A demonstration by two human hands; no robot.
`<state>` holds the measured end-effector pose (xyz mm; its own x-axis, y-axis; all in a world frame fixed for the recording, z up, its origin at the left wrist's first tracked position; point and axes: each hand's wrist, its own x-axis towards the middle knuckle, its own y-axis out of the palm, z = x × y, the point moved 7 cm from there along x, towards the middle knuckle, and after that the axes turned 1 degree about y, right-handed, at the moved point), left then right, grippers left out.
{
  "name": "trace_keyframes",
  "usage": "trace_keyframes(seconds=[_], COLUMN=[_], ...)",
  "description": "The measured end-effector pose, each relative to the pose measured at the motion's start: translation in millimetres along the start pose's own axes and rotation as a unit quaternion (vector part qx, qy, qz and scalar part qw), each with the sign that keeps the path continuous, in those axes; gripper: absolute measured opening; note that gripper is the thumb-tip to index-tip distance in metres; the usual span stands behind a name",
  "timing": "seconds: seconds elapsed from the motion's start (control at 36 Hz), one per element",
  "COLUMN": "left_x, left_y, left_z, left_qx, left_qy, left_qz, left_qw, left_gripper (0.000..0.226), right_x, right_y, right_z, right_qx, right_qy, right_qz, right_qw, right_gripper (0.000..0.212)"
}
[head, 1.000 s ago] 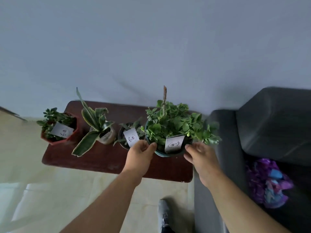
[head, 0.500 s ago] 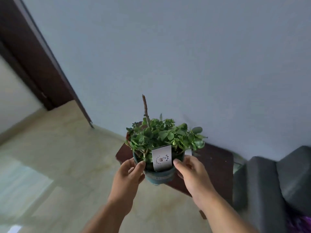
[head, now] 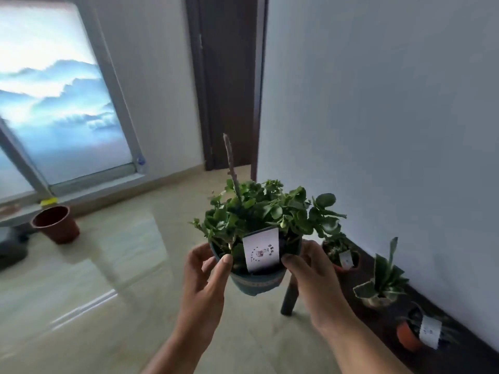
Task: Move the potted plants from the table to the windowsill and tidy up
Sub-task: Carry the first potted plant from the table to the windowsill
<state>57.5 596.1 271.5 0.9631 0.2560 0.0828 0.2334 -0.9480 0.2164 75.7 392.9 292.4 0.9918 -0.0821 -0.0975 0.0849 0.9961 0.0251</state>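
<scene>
A dark wooden counter (head: 388,317) runs along the pale wall at right, carrying three potted plants (head: 383,282). Glossy beige floor (head: 113,265) stretches to a low windowsill (head: 89,191), with an empty brown pot (head: 55,224) standing below it. A dark door (head: 229,82) lies beyond, somewhat blurred. Both the left hand (head: 204,279) and right hand (head: 310,276) grip the teal pot (head: 256,282), clamped round its rim. A second ago it rested on the counter; now it hangs over the floor.

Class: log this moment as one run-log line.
phase: carrying | held: teal pot | left hand: gripping rim | right hand: gripping rim | on table: three plants | windowsill: ahead
</scene>
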Motion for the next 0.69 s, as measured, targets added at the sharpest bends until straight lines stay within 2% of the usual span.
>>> trace_keyframes(seconds=[0.14, 0.22, 0.31, 0.33, 0.39, 0.42, 0.5, 0.69], left_x=[21.2, 38.6, 57.4, 67.8, 87.0, 97.8, 132.9, 215.7], left_y=[-59.7, -90.3, -109.1, -117.4, -126.0, -132.9, -156.3, -202.3], left_z=[-19.8, -28.6, -31.6, -31.9, -34.9, -35.3, -32.7, -47.6], left_qx=[0.018, 0.034, 0.022, 0.013, 0.005, 0.006, -0.004, -0.001], left_qy=[0.052, 0.080, 0.085, 0.088, 0.102, 0.108, 0.096, 0.097], left_qz=[-0.033, -0.066, -0.085, -0.091, -0.089, -0.099, -0.140, -0.200], left_qw=[0.998, 0.994, 0.992, 0.992, 0.991, 0.989, 0.985, 0.975], left_gripper=[0.056, 0.061, 0.079, 0.080, 0.062, 0.061, 0.085, 0.087], right_x=[17.8, 32.9, 51.7, 62.9, 79.0, 87.5, 116.9, 201.5], right_y=[71.8, 105.7, 134.4, 148.2, 173.3, 186.6, 224.2, 303.4], right_z=[8.7, 8.4, 6.8, 4.8, 6.0, 6.8, 15.1, 21.2], right_qx=[-0.031, -0.007, 0.027, 0.044, 0.085, 0.100, 0.123, 0.150], right_qy=[-0.030, -0.026, -0.033, -0.035, -0.032, -0.030, -0.051, -0.050], right_qz=[0.057, 0.090, 0.118, 0.126, 0.160, 0.176, 0.207, 0.288], right_qw=[0.997, 0.996, 0.992, 0.990, 0.983, 0.979, 0.969, 0.945], right_gripper=[0.013, 0.018, 0.022, 0.018, 0.014, 0.015, 0.029, 0.046])
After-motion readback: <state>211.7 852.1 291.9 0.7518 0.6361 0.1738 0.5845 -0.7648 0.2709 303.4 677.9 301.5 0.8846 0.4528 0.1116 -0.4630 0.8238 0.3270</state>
